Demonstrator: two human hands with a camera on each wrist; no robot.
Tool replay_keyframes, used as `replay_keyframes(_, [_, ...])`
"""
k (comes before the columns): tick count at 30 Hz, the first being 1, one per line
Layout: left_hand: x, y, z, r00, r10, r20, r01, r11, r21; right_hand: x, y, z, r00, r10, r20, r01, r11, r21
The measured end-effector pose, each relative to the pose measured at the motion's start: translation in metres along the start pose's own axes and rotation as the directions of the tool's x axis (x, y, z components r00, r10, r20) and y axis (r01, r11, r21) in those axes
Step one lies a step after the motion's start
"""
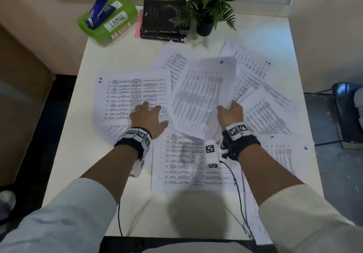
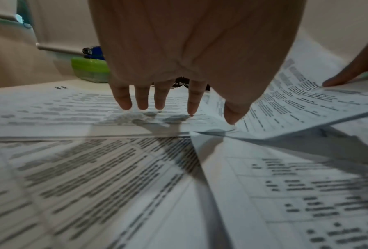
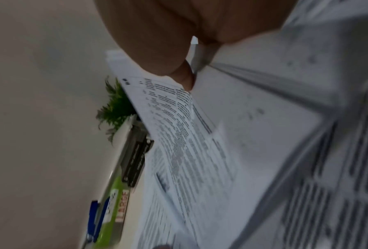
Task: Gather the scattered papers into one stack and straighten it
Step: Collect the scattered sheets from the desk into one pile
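Several printed sheets lie scattered over a white table (image 1: 78,154). My left hand (image 1: 149,115) rests flat, fingers spread, on a large sheet (image 1: 121,95) at the left; its straight fingers (image 2: 123,99) hover at that sheet's surface (image 2: 50,107) in the left wrist view. My right hand (image 1: 230,111) pinches the near edge of a blurred sheet (image 1: 204,89) and holds it tilted above the pile. In the right wrist view the thumb (image 3: 185,77) presses on that lifted sheet (image 3: 178,134). More sheets fan out at the right (image 1: 265,115) and near me (image 1: 186,162).
At the table's far edge stand a green box labelled LARGE (image 1: 110,21) with a blue stapler (image 1: 100,9) on it, two black books (image 1: 163,21) and a potted plant (image 1: 208,3). A black chair (image 1: 347,111) sits off the right side. Cables (image 1: 237,193) trail from my wrists.
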State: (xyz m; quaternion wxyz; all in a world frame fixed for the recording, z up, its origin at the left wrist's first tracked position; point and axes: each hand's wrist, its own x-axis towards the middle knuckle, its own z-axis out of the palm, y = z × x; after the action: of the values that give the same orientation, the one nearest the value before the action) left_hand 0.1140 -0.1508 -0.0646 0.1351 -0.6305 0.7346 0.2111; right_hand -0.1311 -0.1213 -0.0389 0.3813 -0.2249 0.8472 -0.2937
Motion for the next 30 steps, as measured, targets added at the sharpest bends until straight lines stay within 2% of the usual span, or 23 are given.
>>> replay_keyframes(4, [0.001, 0.031, -0.011, 0.998, 0.027, -0.052, -0.034, 0.989, -0.146, 0.001, 0.005, -0.057, 0.993, -0.075, -0.088, 0.088, 0.984, 0.157])
replay_keyframes(7, [0.003, 0.067, -0.021, 0.996, 0.068, -0.053, -0.082, 0.939, -0.333, 0.003, 0.018, -0.097, 0.993, -0.073, -0.096, 0.096, 0.959, 0.267])
replay_keyframes(9, [0.0, 0.095, -0.028, 0.994, 0.105, -0.04, -0.11, 0.849, -0.517, 0.004, 0.033, -0.121, 0.996, -0.066, -0.052, 0.079, 0.941, 0.328])
replay_keyframes(12, [-0.01, 0.137, -0.026, 0.985, 0.162, 0.057, -0.07, 0.681, -0.729, 0.007, 0.064, -0.151, 0.996, -0.047, 0.069, 0.017, 0.926, 0.376])
replay_keyframes(15, [-0.022, 0.174, -0.009, 0.97, 0.212, 0.119, -0.044, 0.637, -0.77, 0.014, 0.103, -0.177, 0.988, 0.013, 0.153, -0.068, 0.931, 0.357])
replay_keyframes(17, [-0.033, 0.194, 0.009, 0.966, 0.205, 0.155, -0.013, 0.639, -0.769, 0.021, 0.132, -0.194, 0.989, 0.066, 0.135, -0.107, 0.94, 0.324])
replay_keyframes(20, [-0.057, 0.219, 0.042, 0.934, 0.248, 0.255, 0.021, 0.677, -0.735, 0.012, 0.156, -0.217, 0.994, 0.095, 0.056, -0.098, 0.994, 0.054])
replay_keyframes(23, [-0.085, 0.237, 0.068, 0.857, 0.343, 0.385, -0.011, 0.759, -0.651, -0.001, 0.174, -0.238, 0.997, 0.07, -0.032, -0.074, 0.984, -0.16])
replay_keyframes(26, [-0.106, 0.249, 0.078, 0.773, 0.36, 0.522, 0.001, 0.822, -0.569, -0.007, 0.189, -0.25, 0.995, 0.042, -0.086, -0.063, 0.964, -0.258])
replay_keyframes(28, [-0.112, 0.251, 0.075, 0.77, 0.339, 0.54, -0.023, 0.861, -0.508, -0.005, 0.199, -0.252, 0.993, 0.06, -0.105, -0.087, 0.958, -0.273])
replay_keyframes(30, [-0.11, 0.246, 0.069, 0.819, 0.277, 0.501, 0.039, 0.846, -0.531, -0.006, 0.203, -0.249, 0.99, 0.074, -0.116, -0.104, 0.955, -0.276])
